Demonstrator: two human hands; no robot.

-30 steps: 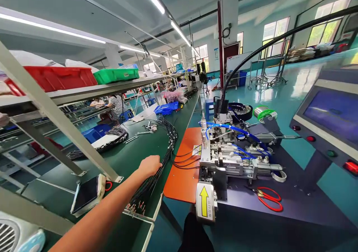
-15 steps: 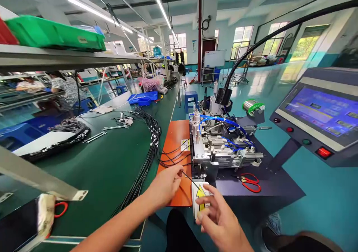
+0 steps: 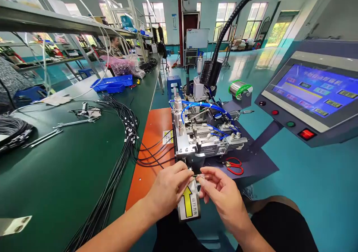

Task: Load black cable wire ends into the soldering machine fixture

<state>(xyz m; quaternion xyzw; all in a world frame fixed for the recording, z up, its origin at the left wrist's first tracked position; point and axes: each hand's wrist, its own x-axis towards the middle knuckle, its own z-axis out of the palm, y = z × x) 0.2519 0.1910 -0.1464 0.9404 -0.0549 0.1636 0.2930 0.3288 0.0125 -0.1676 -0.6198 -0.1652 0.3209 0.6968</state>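
Note:
My left hand (image 3: 175, 183) is closed in a pinch on a thin black cable (image 3: 157, 161), close to its end. My right hand (image 3: 220, 192) has thumb and forefinger pressed together at the tip of that cable, almost touching the left fingers; the fine detail of the tip is too small to make out. Just below both hands sits a white label with a yellow arrow (image 3: 188, 203). Beyond them stands a benchtop machine (image 3: 207, 132) with metal cylinders and blue air tubes. Several black cables run over the orange plate (image 3: 159, 121) beside it.
A long bundle of black cables (image 3: 117, 170) with white tags lies on the green table (image 3: 75, 177). Wrenches (image 3: 74, 123) and a blue tray (image 3: 112, 84) are farther left. Red-handled cutters (image 3: 235, 166), a solder spool (image 3: 240, 89) and a control screen (image 3: 310, 91) are at right.
My right hand has come in from apart and closed on the cable's end beside my left hand. The camera view has shifted, so the machine appears farther left.

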